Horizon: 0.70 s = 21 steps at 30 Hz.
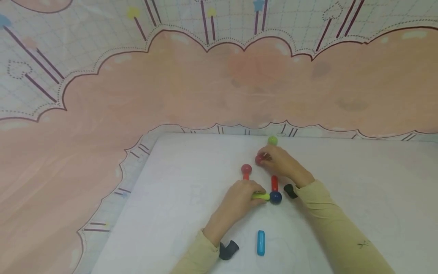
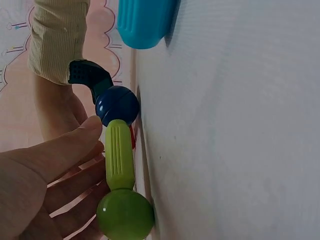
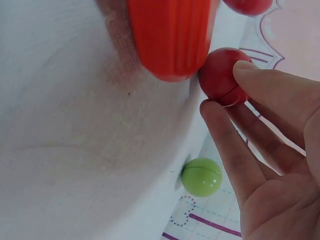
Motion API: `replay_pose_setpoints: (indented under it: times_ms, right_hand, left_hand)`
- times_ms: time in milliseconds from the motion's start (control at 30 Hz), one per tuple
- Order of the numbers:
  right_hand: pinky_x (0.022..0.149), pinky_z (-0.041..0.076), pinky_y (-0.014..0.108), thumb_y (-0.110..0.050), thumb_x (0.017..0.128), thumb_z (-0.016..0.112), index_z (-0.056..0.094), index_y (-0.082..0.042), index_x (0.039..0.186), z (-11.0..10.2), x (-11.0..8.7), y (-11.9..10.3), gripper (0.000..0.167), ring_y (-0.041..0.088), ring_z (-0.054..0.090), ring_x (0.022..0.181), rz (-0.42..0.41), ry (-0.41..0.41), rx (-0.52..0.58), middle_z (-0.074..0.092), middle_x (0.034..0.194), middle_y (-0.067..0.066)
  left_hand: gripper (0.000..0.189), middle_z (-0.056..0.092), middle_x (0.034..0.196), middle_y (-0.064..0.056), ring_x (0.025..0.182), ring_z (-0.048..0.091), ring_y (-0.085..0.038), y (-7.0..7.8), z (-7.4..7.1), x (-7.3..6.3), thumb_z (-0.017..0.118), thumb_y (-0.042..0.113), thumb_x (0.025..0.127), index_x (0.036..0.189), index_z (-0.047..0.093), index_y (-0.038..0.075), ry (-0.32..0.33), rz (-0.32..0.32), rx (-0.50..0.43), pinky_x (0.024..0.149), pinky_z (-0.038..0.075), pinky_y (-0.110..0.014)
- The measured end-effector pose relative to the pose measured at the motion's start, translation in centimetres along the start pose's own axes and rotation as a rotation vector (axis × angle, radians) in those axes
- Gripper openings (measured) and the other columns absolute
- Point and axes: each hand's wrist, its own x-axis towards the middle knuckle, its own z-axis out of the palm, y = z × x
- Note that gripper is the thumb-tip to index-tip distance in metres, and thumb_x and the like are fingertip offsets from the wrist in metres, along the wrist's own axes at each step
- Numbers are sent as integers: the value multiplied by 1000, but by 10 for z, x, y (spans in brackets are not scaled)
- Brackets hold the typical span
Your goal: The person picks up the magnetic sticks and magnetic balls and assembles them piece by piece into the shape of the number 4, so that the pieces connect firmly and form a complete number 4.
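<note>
Fingers of the right hand (image 1: pixel 282 163) pinch a red ball (image 3: pixel 218 74), seemingly not yet joined; the left hand (image 1: pixel 239 198) grips a yellow-green stick (image 1: pixel 260 196) linking a green ball (image 2: pixel 125 216) to a blue ball (image 1: pixel 275 197), which already carries a red stick (image 1: pixel 275 183). Left, a second red ball (image 1: pixel 246 169) caps another stick (image 1: pixel 246 177). A blue stick (image 1: pixel 261 242), near, and a light-green ball (image 1: pixel 272 140), far, lie loose on the counter (image 1: pixel 164 175).

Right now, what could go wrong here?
The red ball pinched by the right hand could slip and roll. The light-green ball near the white surface's far edge might get knocked off. The lime rod in the left hand could twist off the blue ball.
</note>
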Motion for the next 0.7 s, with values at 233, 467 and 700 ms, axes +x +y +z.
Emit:
replay_pose_setpoints:
  times_ms: [233, 467, 700]
  right_hand:
    - [101, 50, 49, -9, 93, 68, 64, -3, 122, -2, -4, 4, 30, 33, 62, 115, 25, -3, -16, 68, 118, 14]
    - [101, 50, 49, -11, 94, 68, 64, -5, 124, -4, -8, 7, 31, 31, 62, 115, 44, -7, -26, 68, 119, 13]
    - [100, 50, 50, -8, 95, 65, 64, -1, 122, -7, -10, 11, 28, 33, 63, 113, -10, 4, -16, 68, 118, 15]
  left_hand:
    - [41, 72, 112, 7, 97, 63, -7, 7, 4, 6, 80, 29, 84, 123, 69, 20, -37, -6, -6, 88, 51, -18]
    - [39, 71, 106, 8, 89, 58, -5, 9, 9, 10, 78, 33, 86, 122, 69, 22, -74, -10, -6, 82, 49, -15]
    - [38, 69, 104, 9, 86, 54, -5, 12, 11, 14, 75, 35, 88, 124, 69, 23, -116, 11, 43, 80, 48, -15]
